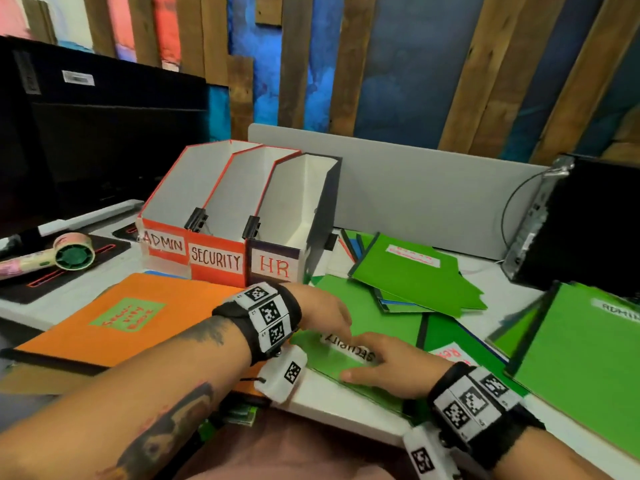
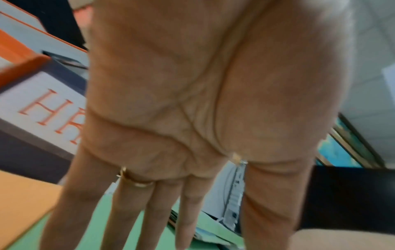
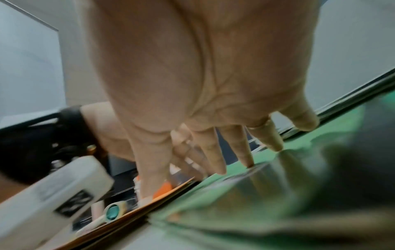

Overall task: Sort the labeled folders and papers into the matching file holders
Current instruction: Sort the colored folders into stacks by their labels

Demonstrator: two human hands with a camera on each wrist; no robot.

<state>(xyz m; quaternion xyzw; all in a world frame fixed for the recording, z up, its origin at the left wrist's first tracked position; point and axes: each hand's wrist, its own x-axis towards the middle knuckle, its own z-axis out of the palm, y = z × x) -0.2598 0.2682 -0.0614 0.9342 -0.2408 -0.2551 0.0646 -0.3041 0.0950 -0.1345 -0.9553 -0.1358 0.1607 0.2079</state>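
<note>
1. Landmark: three file holders stand side by side at the back of the white table (image 1: pixel 332 400), labelled ADMIN (image 1: pixel 162 242), SECURITY (image 1: pixel 215 261) and HR (image 1: pixel 275 266); binder clips join their front edges.
2. Green folder marked SECURITY (image 1: pixel 332 362): flat on the table, in front of the HR holder and near the table's front edge.
3. Left hand (image 1: pixel 322 313): fingers straight and relaxed, laid on the far part of this folder; the wrist view shows an open palm with a ring.
4. Right hand (image 1: pixel 388 367): fingers extended, tips touching the folder's cover beside its label; the blurred wrist view suggests pressing, not grasping.
5. Orange folder (image 1: pixel 138 323) with a green label: in front of the ADMIN and SECURITY holders.
6. More green folders (image 1: pixel 408 271): fanned out to the right of the HR holder; one marked ADMIN (image 1: pixel 581 358) lies farthest right.
</note>
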